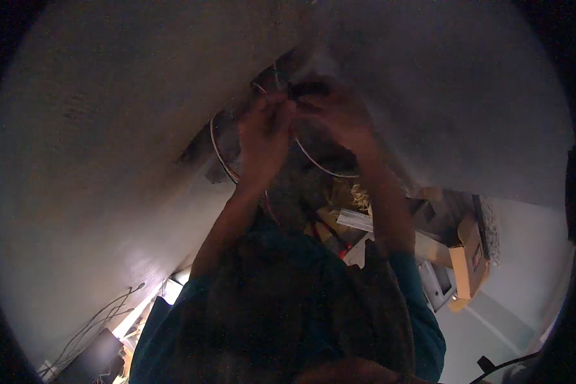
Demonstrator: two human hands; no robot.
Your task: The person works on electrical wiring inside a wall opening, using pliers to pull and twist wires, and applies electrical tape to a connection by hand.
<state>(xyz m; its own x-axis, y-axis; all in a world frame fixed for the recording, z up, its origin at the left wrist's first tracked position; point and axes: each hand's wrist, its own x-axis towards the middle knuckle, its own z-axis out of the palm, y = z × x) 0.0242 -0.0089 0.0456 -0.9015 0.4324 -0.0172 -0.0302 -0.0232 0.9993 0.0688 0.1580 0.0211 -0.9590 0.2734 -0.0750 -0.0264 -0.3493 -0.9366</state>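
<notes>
Both hands are raised in dim light, their fingertips nearly meeting among thin wires. My left hand [265,134] is closed in a pinch, with a wire at its fingers. My right hand [344,121] has its fingers pressed together right beside it; what they hold is too dark to make out. A pale wire [215,142] loops down at the left, past my left wrist. Another white wire [317,166] curves from between the hands toward my right forearm. Behind the fingers is a dark opening [310,88], its inside hidden in shadow.
Grey wall-like surfaces [109,128] close in on either side. Below, at the right, are an opened cardboard box [470,259] and a white strip-like piece [355,219]. Several dark cables [99,320] hang at the lower left near a bright light.
</notes>
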